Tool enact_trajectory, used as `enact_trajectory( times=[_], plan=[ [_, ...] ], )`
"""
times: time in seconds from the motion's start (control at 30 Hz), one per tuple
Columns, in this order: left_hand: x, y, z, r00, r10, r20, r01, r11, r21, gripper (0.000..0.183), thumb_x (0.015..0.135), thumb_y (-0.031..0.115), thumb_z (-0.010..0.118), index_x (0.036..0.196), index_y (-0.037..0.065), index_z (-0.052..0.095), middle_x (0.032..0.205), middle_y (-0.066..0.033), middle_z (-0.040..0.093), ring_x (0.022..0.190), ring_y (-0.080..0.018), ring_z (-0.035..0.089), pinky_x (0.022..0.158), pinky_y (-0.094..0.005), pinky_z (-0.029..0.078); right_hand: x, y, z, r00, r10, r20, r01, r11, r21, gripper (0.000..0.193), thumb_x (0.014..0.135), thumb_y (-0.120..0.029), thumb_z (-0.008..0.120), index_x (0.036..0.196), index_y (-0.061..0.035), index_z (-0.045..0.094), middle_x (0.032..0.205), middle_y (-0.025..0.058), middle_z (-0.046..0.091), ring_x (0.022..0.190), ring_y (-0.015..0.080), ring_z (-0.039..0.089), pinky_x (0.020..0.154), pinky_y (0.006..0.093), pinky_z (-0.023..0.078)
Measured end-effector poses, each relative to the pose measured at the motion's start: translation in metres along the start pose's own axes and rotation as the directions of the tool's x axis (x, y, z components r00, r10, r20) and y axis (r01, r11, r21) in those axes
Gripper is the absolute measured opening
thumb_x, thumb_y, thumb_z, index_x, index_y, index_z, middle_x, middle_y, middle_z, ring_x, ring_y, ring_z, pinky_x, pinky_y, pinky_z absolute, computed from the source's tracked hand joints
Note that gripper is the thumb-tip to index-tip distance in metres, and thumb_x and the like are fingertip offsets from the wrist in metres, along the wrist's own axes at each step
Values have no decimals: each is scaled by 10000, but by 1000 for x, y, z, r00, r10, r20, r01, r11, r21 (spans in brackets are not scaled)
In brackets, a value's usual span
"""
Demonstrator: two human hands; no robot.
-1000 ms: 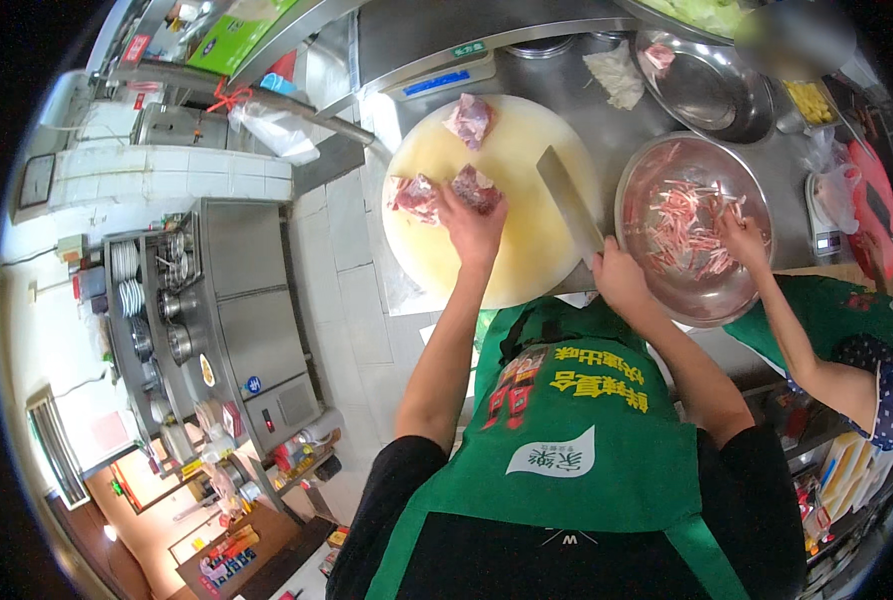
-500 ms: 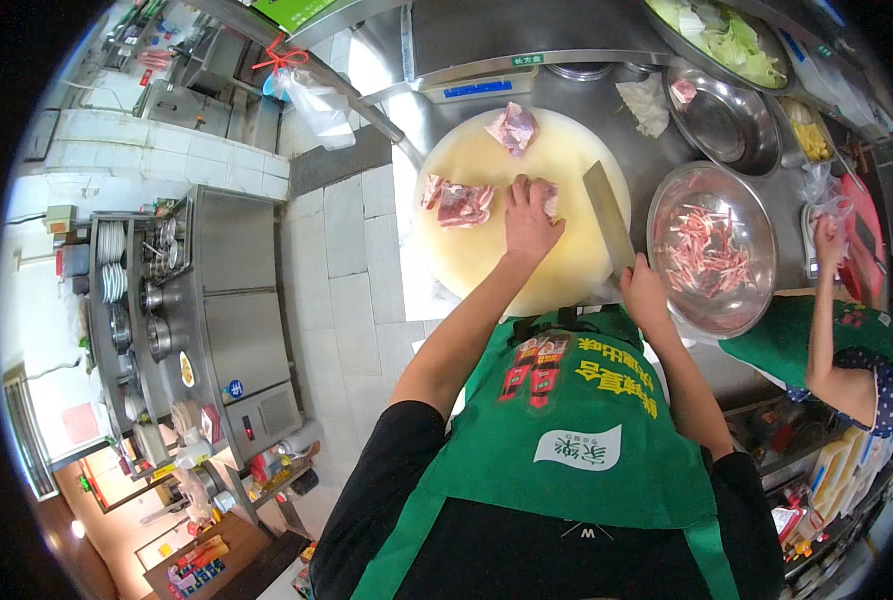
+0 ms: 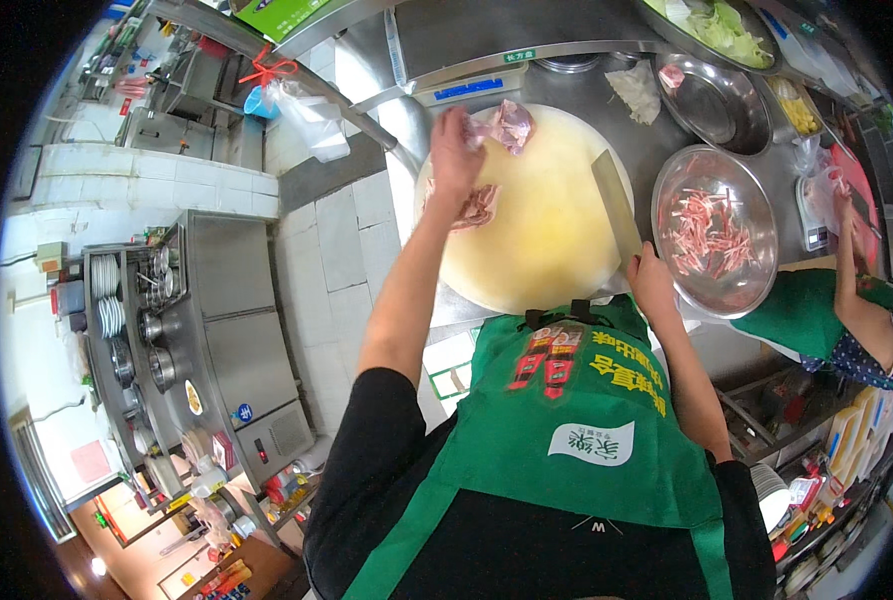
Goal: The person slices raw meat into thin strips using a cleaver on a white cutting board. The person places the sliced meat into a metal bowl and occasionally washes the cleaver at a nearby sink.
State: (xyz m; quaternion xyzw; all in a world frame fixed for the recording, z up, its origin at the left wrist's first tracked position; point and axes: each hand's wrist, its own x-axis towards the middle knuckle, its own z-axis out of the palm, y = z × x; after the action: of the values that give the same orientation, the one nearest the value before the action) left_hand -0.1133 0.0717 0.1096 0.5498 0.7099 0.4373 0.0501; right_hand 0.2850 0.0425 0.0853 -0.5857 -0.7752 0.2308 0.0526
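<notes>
My left hand [image 3: 454, 160] is at the far left of the round yellowish cutting board [image 3: 556, 255], its fingers closed on a small piece of raw meat [image 3: 476, 131]. That piece is beside a larger reddish-purple chunk of meat [image 3: 513, 127]; I cannot tell if they touch. Below the hand, a slab of raw meat [image 3: 480, 207] lies partly hidden by my wrist. My right hand [image 3: 650, 279] grips the handle of a cleaver [image 3: 616, 208], whose broad blade is over the board's right side and points away from me.
Right of the board is a steel bowl [image 3: 663, 215] with thin meat strips. Behind it sits another steel bowl [image 3: 746, 140] with a small meat piece; a crumpled pale cloth [image 3: 637, 92] lies nearby. At the right works a person in a green apron [image 3: 801, 315]. A metal shelf [image 3: 466, 72] edges the far side.
My left hand has moved from the board's middle to its far left, taking the small meat piece beside the larger chunk. The cleaver stays in my right hand, at nearly the same place.
</notes>
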Motion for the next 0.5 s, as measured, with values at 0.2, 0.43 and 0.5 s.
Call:
enact_trajectory(
  times=[0.2, 0.43, 0.5],
  plan=[
    [-1, -46, -22, 992, -21, 124, 26, 999, -44, 733, 707, -31, 746, 1389, 31, 483, 1271, -177, 550, 1160, -359, 568, 1003, -407, 499, 3, 2, 9, 1000, 13, -15, -13, 1000, 4, 352, 965, -193, 560, 1178, 86, 540, 787, 302, 672, 732, 485, 670, 646, 578, 531],
    [-8, -13, -34, 995, 84, -59, -90, 990, -107, 807, 675, -88, 743, 1413, 50, 446, 1316, -181, 507, 1243, -373, 515, 1059, -404, 462, 9, 7, 8, 997, 49, 54, -48, 999, -16, 435, 976, -233, 550, 1294, 61, 515, 841, 291, 692, 769, 470, 690, 687, 575, 551],
    [-5, -14, -35, 995, 96, -12, -97, 988, -123, 809, 676, -62, 759, 1413, 48, 444, 1324, -196, 501, 1271, -384, 489, 1077, -418, 446, 12, 9, 8, 999, 27, 44, -27, 1000, -1, 427, 976, -222, 549, 1285, 71, 514, 833, 290, 689, 766, 469, 689, 681, 573, 550]
  ],
)
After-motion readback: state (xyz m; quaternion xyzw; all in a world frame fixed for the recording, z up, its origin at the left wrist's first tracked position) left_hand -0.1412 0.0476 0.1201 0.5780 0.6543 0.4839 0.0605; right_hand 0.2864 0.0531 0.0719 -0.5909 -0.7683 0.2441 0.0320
